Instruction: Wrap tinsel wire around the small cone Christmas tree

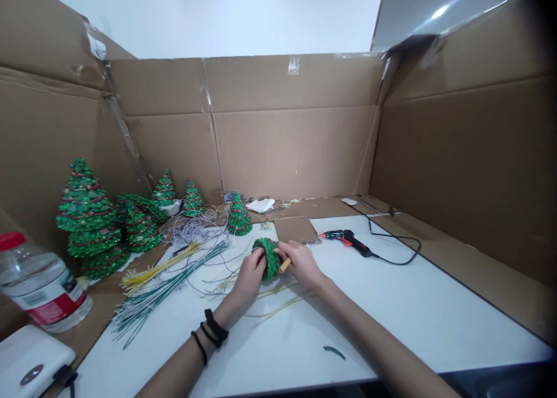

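Observation:
Both of my hands meet over the middle of the white table. My left hand is closed on the left side of a small green tinsel Christmas tree, which lies tilted. At its right side, my right hand is closed round a thin tan wooden stick, whose end pokes out below the fingers. The right fingertips also touch the tree's edge. Just behind stands another small green tree with red trim. Loose yellow strands lie on the table under my hands.
A glue gun with a black cord lies right, near a cardboard piece. Left are bundles of yellow and green strands, tangled wire, a large tree, a bottle and a white device. Cardboard walls enclose the table.

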Tool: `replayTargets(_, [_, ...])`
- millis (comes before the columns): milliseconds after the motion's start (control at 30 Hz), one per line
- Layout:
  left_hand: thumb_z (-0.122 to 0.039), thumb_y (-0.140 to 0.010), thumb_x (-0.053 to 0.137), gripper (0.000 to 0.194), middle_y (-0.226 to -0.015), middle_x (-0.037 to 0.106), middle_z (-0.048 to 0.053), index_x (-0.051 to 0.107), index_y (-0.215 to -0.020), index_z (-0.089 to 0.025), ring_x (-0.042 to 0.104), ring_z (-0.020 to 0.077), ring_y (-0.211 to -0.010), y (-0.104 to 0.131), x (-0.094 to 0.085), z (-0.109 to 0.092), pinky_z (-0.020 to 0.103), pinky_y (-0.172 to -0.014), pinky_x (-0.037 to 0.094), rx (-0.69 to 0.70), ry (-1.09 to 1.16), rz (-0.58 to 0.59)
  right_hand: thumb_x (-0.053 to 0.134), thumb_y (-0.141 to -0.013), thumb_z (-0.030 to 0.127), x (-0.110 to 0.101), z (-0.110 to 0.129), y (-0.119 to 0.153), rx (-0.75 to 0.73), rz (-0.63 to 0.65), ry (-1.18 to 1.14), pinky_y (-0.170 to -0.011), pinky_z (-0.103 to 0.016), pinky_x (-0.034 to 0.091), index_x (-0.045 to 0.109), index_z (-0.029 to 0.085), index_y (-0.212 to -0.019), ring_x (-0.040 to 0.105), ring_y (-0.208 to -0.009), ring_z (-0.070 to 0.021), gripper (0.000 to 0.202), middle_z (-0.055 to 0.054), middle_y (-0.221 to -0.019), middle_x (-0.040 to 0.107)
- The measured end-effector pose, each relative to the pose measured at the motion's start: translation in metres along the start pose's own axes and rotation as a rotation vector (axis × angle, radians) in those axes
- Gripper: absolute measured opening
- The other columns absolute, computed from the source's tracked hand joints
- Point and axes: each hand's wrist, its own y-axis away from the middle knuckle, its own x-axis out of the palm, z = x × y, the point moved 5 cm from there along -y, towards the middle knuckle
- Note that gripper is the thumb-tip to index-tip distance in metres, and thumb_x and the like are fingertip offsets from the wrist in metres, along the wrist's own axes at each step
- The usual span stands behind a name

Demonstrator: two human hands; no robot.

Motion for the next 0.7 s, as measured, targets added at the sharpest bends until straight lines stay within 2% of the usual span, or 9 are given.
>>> replayTargets(167, [-0.026,-0.08,0.043,0.018,-0.06,0.044,-0.003,0.046,-0.065,-0.017,0.04,0.0112,-0.058,0.0,0.004,0.006,0.021,-0.054,0.033,-0.05,0.13,0.001,0.037,-0.094,0.028,-0.006,0.007,-0.002,-0.022,0.034,0.006,-0.054,-0.022,0.027,0.05,0.02,-0.065,0.048,-0.058,-0.0138,0.033,0.0,-0.059,0.052])
replayTargets(267, [-0.026,-0.079,0.044,0.018,-0.061,0.044,-0.003,0.047,-0.064,-0.016,0.04,0.0109,-0.059,-0.001,0.004,0.008,0.021,-0.056,0.033,-0.055,0.145,-0.008,0.034,-0.095,0.031,-0.011,-0.005,-0.005,-0.005,0.061,-0.043,-0.056,-0.022,0.029,0.05,0.02,-0.066,0.049,-0.059,-0.0144,0.035,0.0,-0.061,0.053])
replayTargets(367, [-0.025,-0.078,0.045,0.017,-0.063,0.047,-0.002,0.048,-0.064,-0.015,0.041,0.0111,-0.062,-0.001,0.003,0.006,0.021,-0.059,0.035,-0.055,0.142,-0.006,0.037,-0.093,0.03,-0.025,-0.052,-0.002,0.173,-0.058,0.032,-0.061,-0.025,0.033,0.054,0.019,-0.075,0.051,-0.069,-0.0179,0.027,-0.004,-0.071,0.058])
replayTargets(467, [-0.027,-0.076,0.046,0.018,-0.063,0.047,-0.002,0.049,-0.063,-0.015,0.042,0.0113,-0.062,-0.001,0.004,0.004,0.021,-0.059,0.035,-0.074,0.182,0.0,0.047,-0.085,0.024,-0.038,-0.116,0.016,0.479,-0.167,0.333,-0.071,-0.033,0.033,0.058,0.013,-0.094,0.05,-0.082,-0.0264,0.018,-0.014,-0.087,0.06])
replayTargets(567, [-0.03,-0.075,0.049,0.018,-0.064,0.049,-0.002,0.051,-0.064,-0.015,0.043,0.0117,-0.064,-0.001,0.006,0.006,0.022,-0.06,0.036,-0.095,0.269,-0.005,0.057,-0.076,0.025,-0.041,-0.167,0.041,0.76,-0.116,0.508,-0.073,-0.038,0.032,0.057,0.007,-0.103,0.046,-0.094,-0.0341,0.033,-0.022,-0.096,0.056])
replayTargets(700, [-0.033,-0.074,0.053,0.02,-0.068,0.056,0.001,0.058,-0.075,-0.014,0.048,0.0137,-0.069,-0.001,0.012,0.009,0.023,-0.065,0.039,-0.143,0.438,0.028,0.058,-0.074,0.045,-0.036,-0.195,0.06,0.988,0.069,0.503,-0.078,-0.039,0.032,0.06,0.008,-0.1,0.042,-0.103,-0.0363,0.045,-0.021,-0.104,0.055])
